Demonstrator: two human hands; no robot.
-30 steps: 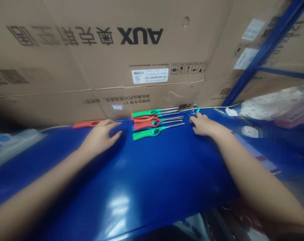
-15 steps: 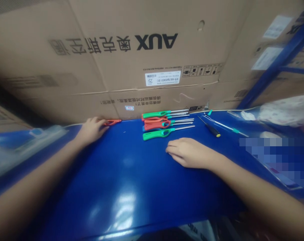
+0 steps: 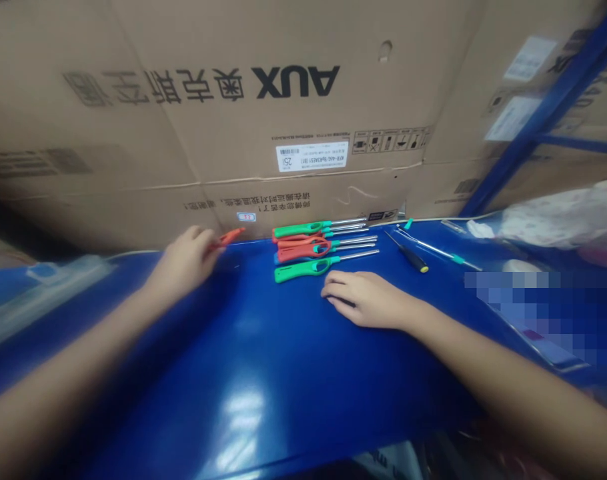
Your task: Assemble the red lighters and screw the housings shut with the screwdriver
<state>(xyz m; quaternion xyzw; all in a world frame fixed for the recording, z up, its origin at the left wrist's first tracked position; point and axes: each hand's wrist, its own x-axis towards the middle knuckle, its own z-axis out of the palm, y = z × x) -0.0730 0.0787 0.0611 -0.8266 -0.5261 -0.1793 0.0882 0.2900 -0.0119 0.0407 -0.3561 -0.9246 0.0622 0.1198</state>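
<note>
My left hand [image 3: 186,260] is closed on an orange lighter body [image 3: 232,236] at the back left of the blue table; its front end points right and no metal tube shows on it. My right hand [image 3: 366,298] rests on the table with its fingers curled in, and a dark gap or object under them cannot be made out. Just beyond it lies a green gas lighter [image 3: 301,269]. Behind that are a red gas lighter [image 3: 303,249] and another green gas lighter [image 3: 302,229], in a row of several with metal tubes pointing right.
A large cardboard box [image 3: 208,147] forms the back wall. To the right lie a black screwdriver [image 3: 411,255] and a metal rod with a green end [image 3: 433,248]. Clear plastic packaging [image 3: 58,287] sits at left, a white spotted bag [image 3: 558,213] at right. A blue post [image 3: 543,113] slants behind.
My left hand has lifted the orange lighter body slightly off the table's back edge and tilted it upward. My right hand stays by the row of lighters. The view has shifted a little.
</note>
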